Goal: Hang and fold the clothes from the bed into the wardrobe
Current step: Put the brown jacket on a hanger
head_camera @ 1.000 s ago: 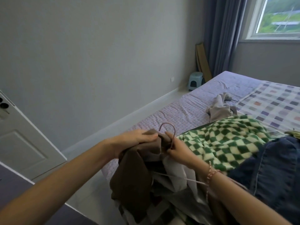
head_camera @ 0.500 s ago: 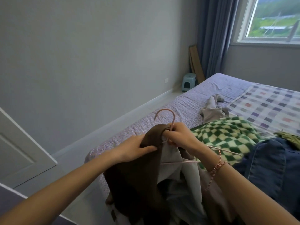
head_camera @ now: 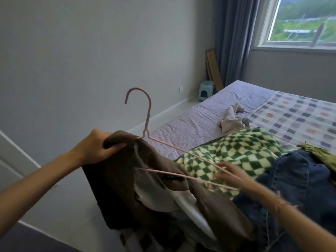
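A brown jacket (head_camera: 116, 180) with a pale lining hangs half on a thin pink hanger (head_camera: 147, 113), whose hook points up. My left hand (head_camera: 94, 146) grips the jacket's shoulder at the hanger's neck. My right hand (head_camera: 231, 174), blurred, touches the hanger's bare right arm, which sticks out of the jacket. Behind lie a green checked fleece (head_camera: 241, 151), dark blue jeans (head_camera: 298, 180), an olive garment (head_camera: 320, 151) and a crumpled beige garment (head_camera: 232, 119) on the bed (head_camera: 190, 124).
A checked blanket (head_camera: 298, 113) covers the bed's right side. A grey wall runs along the left, with a small blue stool (head_camera: 206, 90) and a board in the far corner. A white door panel (head_camera: 11, 160) shows at the left edge. Curtain and window are at the top right.
The hanger has risen and its right arm has come out of the jacket. My right hand left the hook's neck and slid down to the hanger's end. My left hand lifted the shoulder.
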